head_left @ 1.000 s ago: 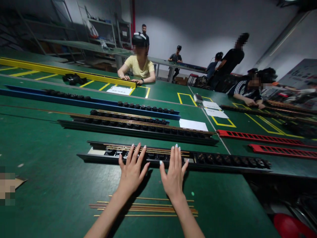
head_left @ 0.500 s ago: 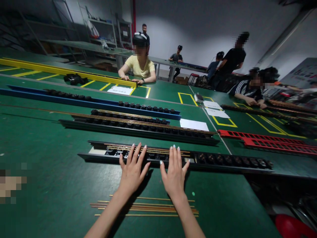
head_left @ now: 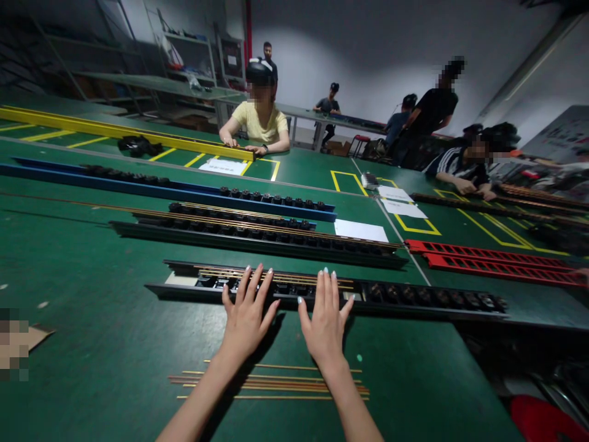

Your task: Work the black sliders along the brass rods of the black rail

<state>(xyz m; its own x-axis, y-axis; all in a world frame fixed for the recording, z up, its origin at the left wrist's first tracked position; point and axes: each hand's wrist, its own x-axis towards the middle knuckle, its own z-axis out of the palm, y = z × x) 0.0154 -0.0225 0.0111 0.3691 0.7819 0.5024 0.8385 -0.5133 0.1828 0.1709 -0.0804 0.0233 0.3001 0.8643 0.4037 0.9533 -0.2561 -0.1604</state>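
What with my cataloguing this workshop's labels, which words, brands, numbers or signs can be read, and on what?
None can be read.
Paper by the yellow beam: blurred print.
Two papers right of centre: too blurred.
Board at far right: marks too blurred.
Pale sheet at back: too small.

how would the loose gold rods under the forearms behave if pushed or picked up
The gold rods would probably scatter or roll if pushed, lying loose and nearly parallel on the flat green table. Each is likely light, being so thin. They look fairly stiff, since they lie straight, though one lifted by its end might flex slightly.
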